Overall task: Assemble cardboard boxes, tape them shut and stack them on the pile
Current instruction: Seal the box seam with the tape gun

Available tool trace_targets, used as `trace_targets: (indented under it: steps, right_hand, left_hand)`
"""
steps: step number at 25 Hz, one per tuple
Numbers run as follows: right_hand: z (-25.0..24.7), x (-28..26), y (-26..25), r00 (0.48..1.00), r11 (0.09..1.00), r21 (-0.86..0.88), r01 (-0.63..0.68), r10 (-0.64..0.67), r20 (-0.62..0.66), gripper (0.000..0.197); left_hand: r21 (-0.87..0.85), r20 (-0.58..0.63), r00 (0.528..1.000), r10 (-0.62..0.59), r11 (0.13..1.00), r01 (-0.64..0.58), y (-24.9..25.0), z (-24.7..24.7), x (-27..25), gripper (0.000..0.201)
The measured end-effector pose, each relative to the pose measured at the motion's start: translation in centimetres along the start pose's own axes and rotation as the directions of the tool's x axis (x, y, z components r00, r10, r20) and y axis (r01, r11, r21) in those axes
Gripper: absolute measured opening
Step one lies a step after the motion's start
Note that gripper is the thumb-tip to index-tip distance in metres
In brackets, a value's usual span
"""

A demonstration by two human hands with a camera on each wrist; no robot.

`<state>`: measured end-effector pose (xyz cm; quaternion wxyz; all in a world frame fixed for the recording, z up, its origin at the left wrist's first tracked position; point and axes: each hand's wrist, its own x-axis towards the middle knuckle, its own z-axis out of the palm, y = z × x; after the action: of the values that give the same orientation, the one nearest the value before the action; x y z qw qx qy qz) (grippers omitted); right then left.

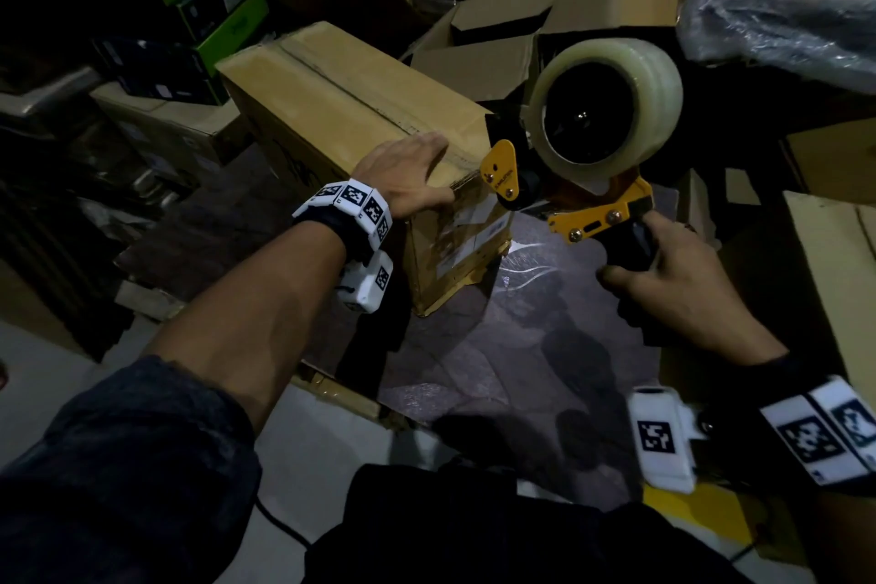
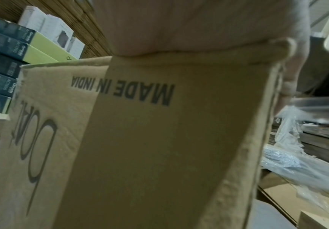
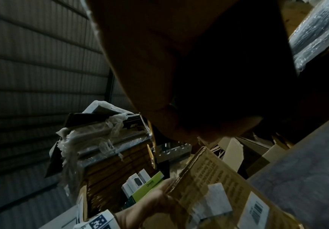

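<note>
The tan cardboard box (image 1: 360,119), flaps closed, lies under the flat left hand (image 1: 407,175) while the right hand (image 1: 682,294) grips the tape dispenser (image 1: 592,142); only the left-wrist view shows "MADE IN INDIA" upside down.

Green-and-black retail boxes (image 1: 199,0) are stacked at the upper left of the head view; a plastic-wrapped bundle (image 1: 777,0) fills the upper right; a corrugated wall (image 3: 42,65) stands behind.
</note>
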<state>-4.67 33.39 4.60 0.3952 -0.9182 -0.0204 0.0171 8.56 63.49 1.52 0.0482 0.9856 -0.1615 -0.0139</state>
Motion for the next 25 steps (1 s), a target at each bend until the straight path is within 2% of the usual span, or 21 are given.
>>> trace_targets:
  steps: [2, 7, 12, 17, 25]
  right_hand:
    - [0.3, 0.1, 0.3, 1.000, 1.000, -0.015, -0.004, 0.004, 0.002, 0.029]
    - [1.7, 0.6, 1.8, 0.996, 0.995, 0.058, -0.077, 0.075, 0.038, 0.035]
    - [2.5, 1.3, 2.3, 0.994, 0.994, 0.026, -0.103, 0.102, 0.040, 0.034]
    - [3.6, 2.1, 2.7, 0.987, 0.982, 0.103, -0.158, 0.153, 0.057, 0.023]
    - [4.0, 2.6, 3.5, 0.970, 0.954, 0.187, -0.233, 0.213, 0.119, 0.022]
  left_hand:
    - [-0.009, -0.016, 1.000, 0.001, 1.000, -0.001, -0.1, 0.2, 0.1, 0.091]
    - [0.086, 0.036, 0.999, 0.002, 0.996, -0.005, -0.3, 0.4, 0.3, 0.093]
    - [0.065, 0.046, 0.999, -0.014, 0.998, 0.011, 0.1, 0.3, -0.1, 0.088]
    - [0.167, 0.117, 0.987, 0.109, 0.978, -0.128, 1.0, 0.1, 0.1, 0.077]
    - [0.065, 0.148, 0.984, 0.100, 0.992, -0.110, 1.7, 0.3, 0.4, 0.071]
